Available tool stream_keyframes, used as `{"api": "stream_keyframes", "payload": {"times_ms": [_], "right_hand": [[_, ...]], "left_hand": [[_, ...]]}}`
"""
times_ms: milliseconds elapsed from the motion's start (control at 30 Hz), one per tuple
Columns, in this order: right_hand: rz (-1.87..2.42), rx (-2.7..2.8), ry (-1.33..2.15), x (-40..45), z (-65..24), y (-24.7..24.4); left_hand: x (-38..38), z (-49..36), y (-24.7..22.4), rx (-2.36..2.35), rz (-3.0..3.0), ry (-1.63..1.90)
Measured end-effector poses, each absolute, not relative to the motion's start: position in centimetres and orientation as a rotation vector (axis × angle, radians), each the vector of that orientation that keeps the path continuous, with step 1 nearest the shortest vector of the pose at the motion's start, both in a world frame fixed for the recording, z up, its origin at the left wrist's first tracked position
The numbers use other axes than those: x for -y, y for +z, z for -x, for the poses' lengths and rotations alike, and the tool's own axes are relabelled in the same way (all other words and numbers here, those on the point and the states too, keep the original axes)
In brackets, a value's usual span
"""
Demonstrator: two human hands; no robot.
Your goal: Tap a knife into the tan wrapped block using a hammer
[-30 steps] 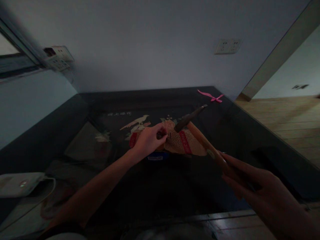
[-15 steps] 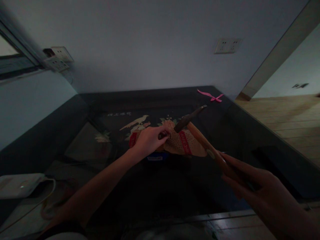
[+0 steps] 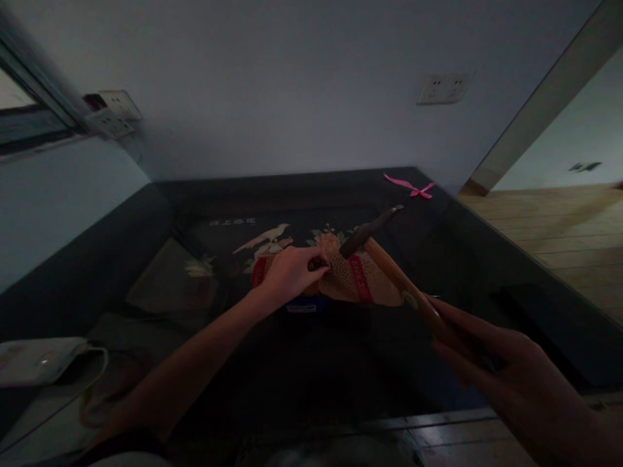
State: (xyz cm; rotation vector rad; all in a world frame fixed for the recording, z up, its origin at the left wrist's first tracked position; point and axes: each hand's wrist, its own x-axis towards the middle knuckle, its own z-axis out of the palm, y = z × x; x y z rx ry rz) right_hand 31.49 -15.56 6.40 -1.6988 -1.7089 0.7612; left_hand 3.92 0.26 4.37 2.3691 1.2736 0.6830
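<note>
My right hand is wrapped round the wooden handle of a hammer. The hammer's dark head is raised just right of my left hand. Thumb and finger of the left hand are pinched together; what sits between them is too small and dark to tell. Beneath that hand lies a brown, dotted sheet-like piece with red lettered bands, partly covered by the fingers. Below its near edge shows a blue object with a pale label, mostly hidden.
The dark table has a printed bird and flowers. A pink ribbon lies at its back right. On the left is a white device with a cable; on the right, a dark flat object. A wall with sockets stands behind.
</note>
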Motion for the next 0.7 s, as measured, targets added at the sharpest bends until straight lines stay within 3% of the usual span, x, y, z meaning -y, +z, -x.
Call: {"api": "stream_keyframes", "payload": {"times_ms": [700], "right_hand": [[1.714, 1.671, 0.764, 15.65, -31.34, 6.49]], "left_hand": [[-0.14, -3.48, 4.29, -1.22, -2.417, 0.743]]}}
